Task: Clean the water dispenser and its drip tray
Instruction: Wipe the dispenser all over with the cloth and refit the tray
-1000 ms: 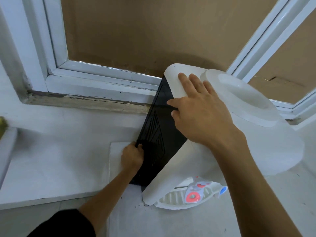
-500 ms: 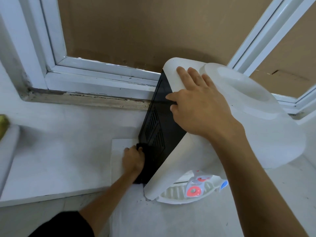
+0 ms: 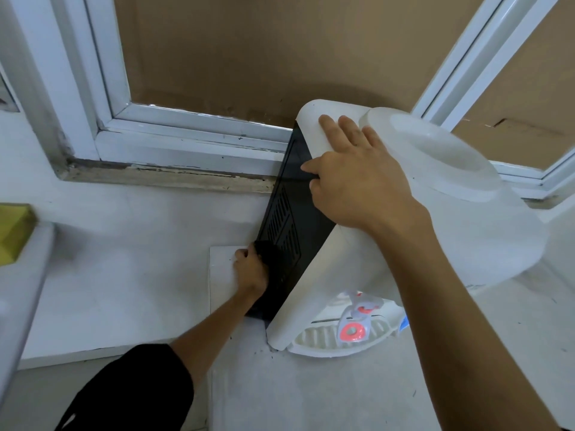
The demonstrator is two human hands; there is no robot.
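A white water dispenser (image 3: 451, 213) stands on a pale ledge below a window, its black vented back panel (image 3: 292, 231) turned toward me on the left. My right hand (image 3: 357, 178) lies flat on the dispenser's top corner, fingers straight, thumb over the edge of the black panel. My left hand (image 3: 250, 270) grips a dark cloth (image 3: 267, 250) and presses it on the lower part of the black panel, beside the vent slots. At the dispenser's foot the white ribbed drip tray (image 3: 323, 340) shows, with a red tap (image 3: 351, 331) above it.
A white window frame (image 3: 193, 132) with brown board behind it runs along the back. A white tile (image 3: 222, 275) lies under the dispenser. A yellow-green object (image 3: 12, 231) sits at the far left on a white edge (image 3: 28, 290). Grey ledge surface (image 3: 311, 393) stretches in front.
My left hand with the cloth has slid a short way along the lower black panel. My right hand keeps its place on the dispenser's top corner.
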